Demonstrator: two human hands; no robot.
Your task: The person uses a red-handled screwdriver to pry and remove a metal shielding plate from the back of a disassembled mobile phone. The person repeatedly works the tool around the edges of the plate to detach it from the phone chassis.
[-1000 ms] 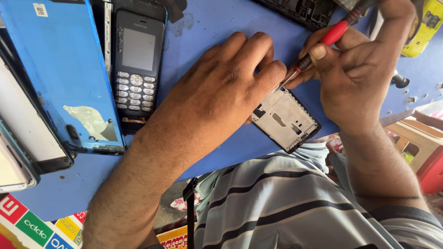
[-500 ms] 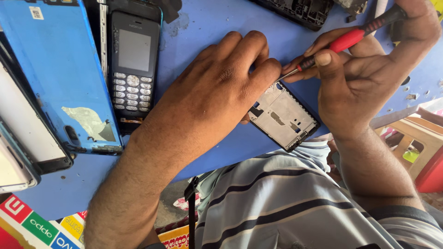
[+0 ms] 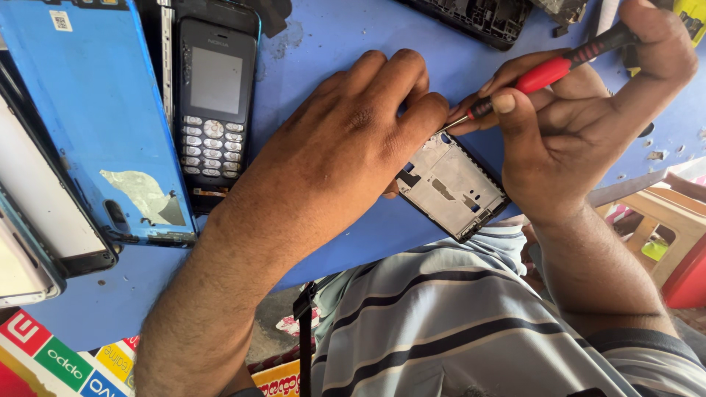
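Observation:
A small opened phone frame (image 3: 454, 187), black-edged with a silver metal inside, lies on the blue table (image 3: 331, 44) near its front edge. My left hand (image 3: 353, 140) presses down on its upper left part, fingers curled over it. My right hand (image 3: 581, 110) grips a screwdriver (image 3: 548, 72) with a red and black handle. Its thin tip meets the frame's top corner, right by my left fingertips.
A black keypad phone (image 3: 215, 103) lies left of my left hand, beside a blue phone back cover (image 3: 95, 117) and other phone parts at the far left. A dark phone chassis (image 3: 478, 18) sits at the top edge. Coloured stickers (image 3: 51, 360) show at the bottom left, a stool (image 3: 662, 228) at the right.
My right hand has tilted the screwdriver handle up and to the right while its tip stays at the frame's corner. The left hand has kept its hold.

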